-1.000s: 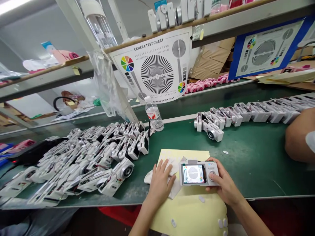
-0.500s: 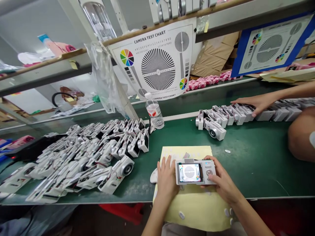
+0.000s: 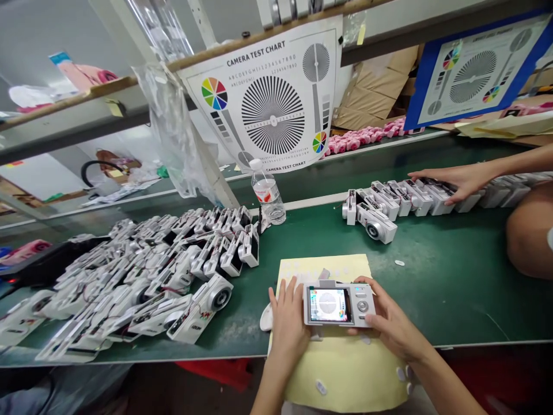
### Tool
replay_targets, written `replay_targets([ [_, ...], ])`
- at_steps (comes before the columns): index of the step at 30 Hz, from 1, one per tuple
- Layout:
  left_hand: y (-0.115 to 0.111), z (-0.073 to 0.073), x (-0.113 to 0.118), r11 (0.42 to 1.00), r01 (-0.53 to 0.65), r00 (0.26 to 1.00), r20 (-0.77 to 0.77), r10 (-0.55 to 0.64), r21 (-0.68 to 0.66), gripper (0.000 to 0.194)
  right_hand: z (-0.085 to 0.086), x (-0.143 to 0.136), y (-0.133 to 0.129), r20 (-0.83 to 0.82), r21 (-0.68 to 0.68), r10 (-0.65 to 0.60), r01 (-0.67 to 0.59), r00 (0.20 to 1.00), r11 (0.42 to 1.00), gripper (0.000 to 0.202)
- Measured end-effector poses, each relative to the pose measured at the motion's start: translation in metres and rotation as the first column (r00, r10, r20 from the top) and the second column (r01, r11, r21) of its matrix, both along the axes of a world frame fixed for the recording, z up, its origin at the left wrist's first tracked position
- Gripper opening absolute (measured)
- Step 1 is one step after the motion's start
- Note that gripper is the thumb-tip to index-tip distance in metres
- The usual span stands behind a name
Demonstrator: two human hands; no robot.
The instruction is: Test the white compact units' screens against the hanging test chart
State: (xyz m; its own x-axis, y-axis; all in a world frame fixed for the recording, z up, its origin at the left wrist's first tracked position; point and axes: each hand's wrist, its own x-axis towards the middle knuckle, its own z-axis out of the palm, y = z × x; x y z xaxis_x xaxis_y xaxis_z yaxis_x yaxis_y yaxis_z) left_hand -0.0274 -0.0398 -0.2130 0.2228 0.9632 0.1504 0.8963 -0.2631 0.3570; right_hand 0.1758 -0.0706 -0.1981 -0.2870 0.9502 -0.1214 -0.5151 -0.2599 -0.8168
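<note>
Small silver compact camera with a lit rear screen [image 3: 338,304], held just above a pale yellow paper sheet [image 3: 345,369] at the near edge of the green workbench mat [image 3: 432,276]. Right hand [image 3: 391,323] closed round its right end, thumb lying by the round buttons. Left hand [image 3: 288,320] beside the camera's left edge, fingers spread flat on the sheet, gripping nothing. On the screen, the radial pattern of the white printed test chart [image 3: 272,104] hanging from the shelf. To the left, a heap of white cameras [image 3: 142,276]. Behind, a clear plastic water bottle [image 3: 268,193]. At far right, another person's hand [image 3: 453,178] resting on a row of white cameras [image 3: 401,199].
</note>
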Motion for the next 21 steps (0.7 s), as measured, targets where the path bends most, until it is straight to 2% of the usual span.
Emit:
replay_targets([
  [2, 0.001, 0.001, -0.004, 0.999, 0.010, 0.990, 0.139, -0.015, 0.042, 0.041, -0.001, 0.001, 0.000, -0.002, -0.005, 0.005, -0.005, 1.000, 1.000, 0.058],
  [5, -0.001, 0.005, -0.010, 0.993, 0.055, 0.944, 0.318, -0.085, 0.103, 0.039, -0.003, 0.001, 0.000, 0.014, 0.018, 0.024, -0.024, 1.000, 1.000, 0.059],
  [8, -0.007, 0.011, -0.012, 0.977, 0.195, 0.887, 0.410, -0.215, 0.091, 0.041, -0.004, 0.001, 0.000, 0.025, 0.003, 0.007, -0.007, 1.000, 1.000, 0.056],
  [10, -0.010, 0.015, -0.011, 0.961, 0.272, 0.868, 0.418, -0.267, 0.049, 0.053, -0.004, 0.001, 0.000, 0.037, -0.033, -0.022, 0.023, 0.999, 0.999, 0.053],
  [13, -0.012, 0.017, -0.007, 0.967, 0.256, 0.899, 0.370, -0.234, -0.010, 0.077, -0.005, 0.001, 0.000, 0.074, -0.049, -0.032, 0.036, 0.997, 0.998, 0.052],
  [17, -0.009, 0.017, -0.005, 0.970, 0.243, 0.895, 0.391, -0.217, -0.018, 0.071, -0.007, 0.001, 0.001, 0.108, 0.007, -0.023, 0.022, 0.994, 1.000, 0.050],
  [21, -0.007, 0.016, -0.006, 0.967, 0.254, 0.875, 0.431, -0.222, -0.018, 0.066, -0.005, 0.001, 0.001, 0.101, -0.002, -0.012, 0.012, 0.995, 1.000, 0.049],
])
